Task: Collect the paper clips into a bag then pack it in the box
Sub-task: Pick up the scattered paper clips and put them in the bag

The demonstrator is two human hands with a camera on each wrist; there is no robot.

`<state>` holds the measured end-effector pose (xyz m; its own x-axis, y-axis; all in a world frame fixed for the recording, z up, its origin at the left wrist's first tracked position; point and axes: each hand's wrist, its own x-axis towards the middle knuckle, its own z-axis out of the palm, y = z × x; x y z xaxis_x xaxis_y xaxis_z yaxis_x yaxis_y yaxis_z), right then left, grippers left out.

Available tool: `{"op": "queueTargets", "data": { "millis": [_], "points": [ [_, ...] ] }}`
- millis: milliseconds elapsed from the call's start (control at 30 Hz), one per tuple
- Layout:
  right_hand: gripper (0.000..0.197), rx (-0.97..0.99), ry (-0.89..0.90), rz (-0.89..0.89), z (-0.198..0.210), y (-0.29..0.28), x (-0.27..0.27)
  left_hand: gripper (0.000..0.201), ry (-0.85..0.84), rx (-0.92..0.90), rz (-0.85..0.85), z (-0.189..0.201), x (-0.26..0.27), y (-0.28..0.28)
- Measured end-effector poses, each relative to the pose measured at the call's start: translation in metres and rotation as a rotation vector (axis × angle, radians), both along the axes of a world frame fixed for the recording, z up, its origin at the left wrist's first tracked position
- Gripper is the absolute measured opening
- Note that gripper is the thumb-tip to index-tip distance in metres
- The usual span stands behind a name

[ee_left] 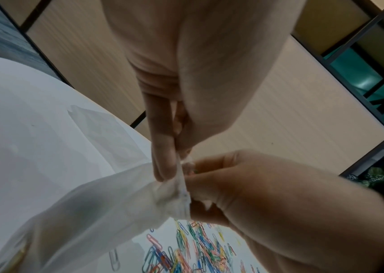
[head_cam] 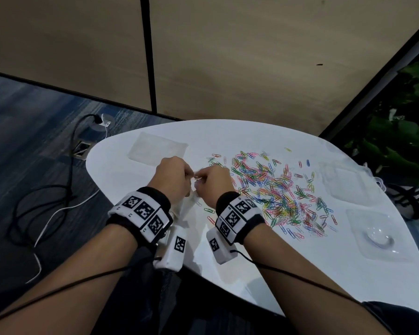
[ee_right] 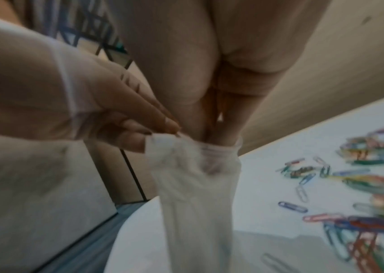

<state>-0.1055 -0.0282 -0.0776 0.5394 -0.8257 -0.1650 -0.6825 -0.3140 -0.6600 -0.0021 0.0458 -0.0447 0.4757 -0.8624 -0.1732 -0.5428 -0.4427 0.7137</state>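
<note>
White rounded table [head_cam: 228, 257], scattered coloured paper clips [head_cam: 276, 189], flat clear bag [head_cam: 158, 147], clear plastic trays [head_cam: 373, 234]

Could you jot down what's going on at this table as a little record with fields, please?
Setting: white table
Left hand: pinches the mouth of a clear bag
Right hand: fingers inside the bag's mouth, working it open
Bag contents: no clips visible inside
Paper clips: coloured, scattered loose on the table to the right of the hands
Spare bag: lies flat on the table beyond the hands
Clear plastic box parts: on the right side of the table
Stage: bag being opened, collecting not yet begun
</note>
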Motion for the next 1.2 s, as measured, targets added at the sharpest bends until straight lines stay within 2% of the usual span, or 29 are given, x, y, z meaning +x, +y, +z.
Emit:
{"op": "queueTargets", "data": {
  "millis": [133,200,267,300,333,400,467,567,667,733,800,867,1033,1200],
  "points": [
    [0.029,0.037,0.071,0.165,0.008,-0.005,-0.001,0.022,-0.008,0.006,0.021,0.003,0.001,-0.001],
    [0.033,0.165,-0.108,0.116,0.017,-0.011,-0.006,0.022,-0.011,0.001,0.050,0.003,0.007,0.000],
    [0.035,0.308,-0.382,-0.062,0.020,-0.023,-0.012,0.022,-0.031,0.010,0.073,0.002,0.014,0.003],
    [0.036,0.318,-0.442,-0.133,0.015,-0.031,-0.015,0.022,-0.038,0.015,0.080,0.001,0.019,0.005],
    [0.037,0.284,-0.408,-0.162,0.007,-0.040,-0.017,0.022,-0.046,0.021,0.083,0.001,0.024,0.008],
    [0.036,0.150,-0.130,-0.083,-0.017,-0.052,-0.018,0.022,-0.065,0.030,0.084,-0.001,0.031,0.015],
    [0.036,0.064,0.136,0.100,-0.041,-0.054,-0.015,0.024,-0.088,0.029,0.079,0.000,0.038,0.020],
    [0.043,-0.067,0.411,0.414,-0.069,-0.047,-0.011,0.024,-0.081,0.026,0.078,0.002,0.041,0.024],
    [0.047,-0.213,0.452,0.638,-0.079,-0.031,-0.022,0.024,-0.067,0.033,0.082,0.003,0.039,0.023],
    [0.044,-0.367,0.413,0.779,-0.081,-0.022,-0.036,0.026,-0.064,0.040,0.075,0.003,0.037,0.023],
    [0.046,-0.539,0.468,0.886,-0.087,-0.020,-0.053,0.027,-0.067,0.044,0.073,0.004,0.036,0.023],
    [0.046,-0.617,0.535,0.832,-0.091,-0.027,-0.066,0.027,-0.078,0.047,0.072,0.005,0.034,0.023],
    [0.020,-0.540,0.481,0.728,-0.083,-0.039,-0.071,0.027,-0.073,0.067,0.051,0.005,0.026,0.022],
    [0.018,-0.413,0.524,0.531,-0.077,-0.049,-0.064,0.025,-0.072,0.086,0.036,0.004,0.021,0.019]
  ]
}}
